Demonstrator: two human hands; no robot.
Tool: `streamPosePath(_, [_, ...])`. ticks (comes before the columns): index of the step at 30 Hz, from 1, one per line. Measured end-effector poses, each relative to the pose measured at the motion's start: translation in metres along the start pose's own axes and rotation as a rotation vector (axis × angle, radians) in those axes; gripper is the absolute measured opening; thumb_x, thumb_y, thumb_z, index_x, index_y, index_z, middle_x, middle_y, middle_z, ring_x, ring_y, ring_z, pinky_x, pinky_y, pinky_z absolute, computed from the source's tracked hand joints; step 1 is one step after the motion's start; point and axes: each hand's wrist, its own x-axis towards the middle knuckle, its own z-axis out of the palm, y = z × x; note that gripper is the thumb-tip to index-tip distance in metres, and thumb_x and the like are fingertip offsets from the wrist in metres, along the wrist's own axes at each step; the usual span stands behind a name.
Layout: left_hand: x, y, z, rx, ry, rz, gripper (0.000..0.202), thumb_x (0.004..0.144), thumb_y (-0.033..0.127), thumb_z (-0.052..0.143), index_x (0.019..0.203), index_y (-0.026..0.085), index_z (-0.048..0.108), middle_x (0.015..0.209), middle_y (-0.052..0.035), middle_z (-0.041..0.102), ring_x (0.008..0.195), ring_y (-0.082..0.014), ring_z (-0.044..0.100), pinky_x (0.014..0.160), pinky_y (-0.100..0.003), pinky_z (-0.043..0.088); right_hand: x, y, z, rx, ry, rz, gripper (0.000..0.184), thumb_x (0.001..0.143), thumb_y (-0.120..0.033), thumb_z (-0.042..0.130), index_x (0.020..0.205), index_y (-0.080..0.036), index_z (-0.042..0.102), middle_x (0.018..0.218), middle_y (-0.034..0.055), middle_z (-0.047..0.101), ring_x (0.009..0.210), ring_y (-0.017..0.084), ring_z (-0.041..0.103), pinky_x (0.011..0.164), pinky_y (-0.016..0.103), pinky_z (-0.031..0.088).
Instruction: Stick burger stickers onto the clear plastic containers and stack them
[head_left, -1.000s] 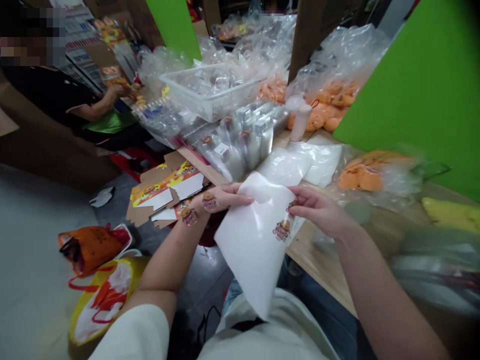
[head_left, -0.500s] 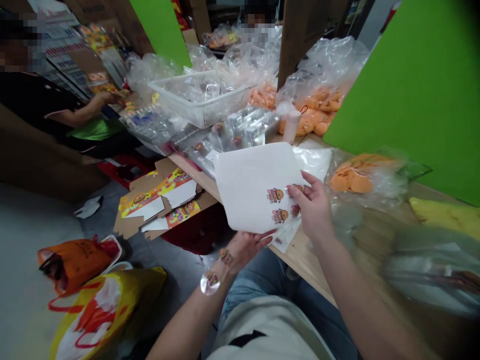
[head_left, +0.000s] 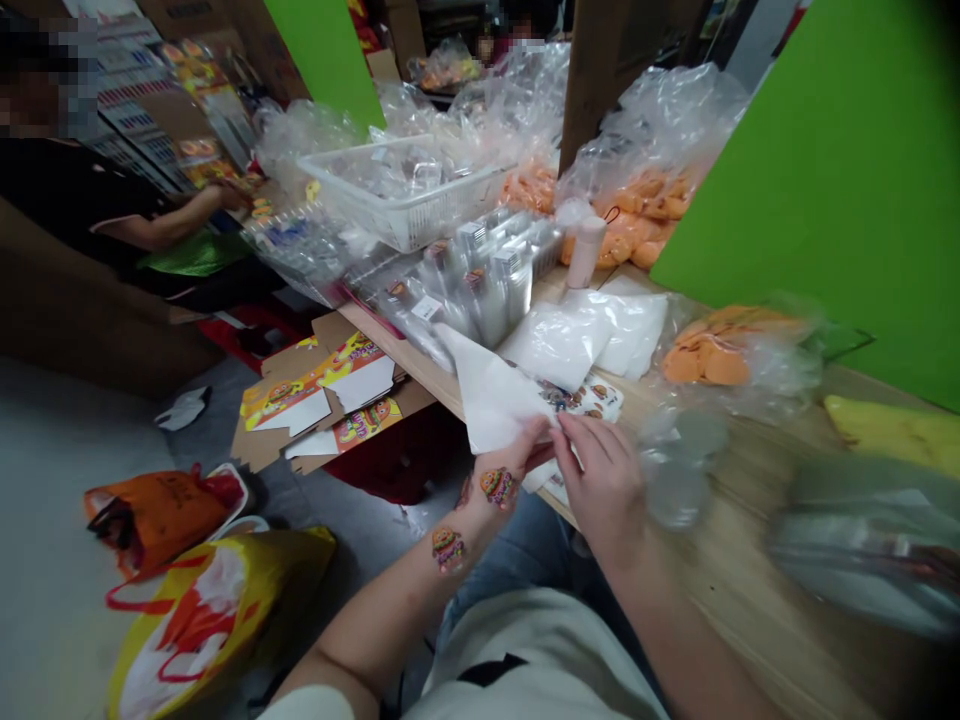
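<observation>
A white sticker sheet [head_left: 487, 395] tilts in front of me, its printed part partly hidden by my fingers. My left hand [head_left: 519, 452] is closed on its near edge, thumb uppermost. Right beside it, the fingertips of my right hand [head_left: 600, 475] pinch at the same edge; whether a single sticker is between them is too small to tell. Burger-character stickers [head_left: 497, 487] cling to my left wrist, and another burger sticker [head_left: 448, 550] is farther up the forearm. Beyond my hands, more printed burger stickers [head_left: 600, 397] show on the table.
White plastic packets [head_left: 562, 340] lie behind the sheet. Clear round discs [head_left: 679, 470] and a bag of orange pieces [head_left: 709, 350] are at right. A white basket [head_left: 409, 225] and a pink bottle [head_left: 585, 250] stand farther back. At left sits another person [head_left: 82, 210]; bags [head_left: 225, 620] are on the floor.
The sheet has been lowered and tilted, so its printed side turned away. My right hand has come down and left to meet my left hand. The clear backing on my forearm sticker no longer shows.
</observation>
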Motion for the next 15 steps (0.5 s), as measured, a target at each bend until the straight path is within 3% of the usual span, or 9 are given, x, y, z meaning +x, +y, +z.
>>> streamPosePath(3, [0.005,0.001,0.005,0.18,-0.015,0.043,0.032,0.07,0.036,0.066,0.096,0.018,0.063,0.109,-0.0091,0.065,0.098,-0.0238,0.063,0.091,-0.039,0.05,0.001,0.006,0.0,-0.07,-0.044,-0.034,0.028,0.083,-0.02,0.053,0.108,-0.012,0.062,0.102,0.0097,0.068,0.093,0.021,0.06,0.089,0.036,0.045])
streamPosePath(5, [0.01,0.004,0.004,0.272,-0.029,0.04,0.039,0.068,0.04,0.068,0.098,0.016,0.063,0.108,-0.0101,0.065,0.096,-0.0251,0.063,0.089,-0.04,0.051,0.003,0.015,0.001,-0.053,-0.05,0.037,0.026,0.083,-0.022,0.051,0.103,-0.014,0.065,0.097,0.0091,0.069,0.088,0.022,0.061,0.084,0.036,0.046])
streamPosePath(8, [0.019,0.012,-0.001,0.401,-0.035,0.042,0.044,0.063,0.042,0.072,0.098,0.016,0.063,0.103,-0.0098,0.066,0.093,-0.0266,0.063,0.085,-0.041,0.051,0.009,0.036,0.002,0.153,-0.034,0.364,0.026,0.083,-0.032,0.049,0.091,-0.018,0.069,0.082,0.0066,0.07,0.073,0.02,0.063,0.069,0.034,0.048])
streamPosePath(11, [0.031,0.02,-0.007,0.624,-0.055,0.072,0.039,0.065,0.044,0.069,0.093,0.017,0.064,0.096,-0.0084,0.067,0.09,-0.0267,0.063,0.084,-0.042,0.05,0.021,0.053,-0.008,0.374,0.207,0.707,0.033,0.083,-0.04,0.048,0.091,-0.016,0.069,0.073,0.0061,0.067,0.057,0.018,0.059,0.053,0.031,0.046])
streamPosePath(13, [0.036,0.023,-0.007,0.679,-0.086,0.095,0.034,0.065,0.042,0.069,0.088,0.018,0.064,0.092,-0.0071,0.067,0.092,-0.0272,0.061,0.086,-0.041,0.048,0.029,0.049,-0.022,0.321,0.443,0.658,0.032,0.085,-0.037,0.045,0.095,-0.016,0.068,0.077,0.008,0.066,0.06,0.018,0.058,0.056,0.033,0.046])
streamPosePath(15, [0.039,0.024,-0.004,0.621,-0.139,0.078,0.028,0.062,0.037,0.072,0.081,0.018,0.065,0.087,-0.0064,0.067,0.099,-0.0286,0.059,0.09,-0.039,0.045,0.036,0.029,-0.035,0.19,0.513,0.357,0.026,0.086,-0.028,0.047,0.099,-0.018,0.067,0.084,0.0083,0.066,0.075,0.02,0.06,0.07,0.037,0.046])
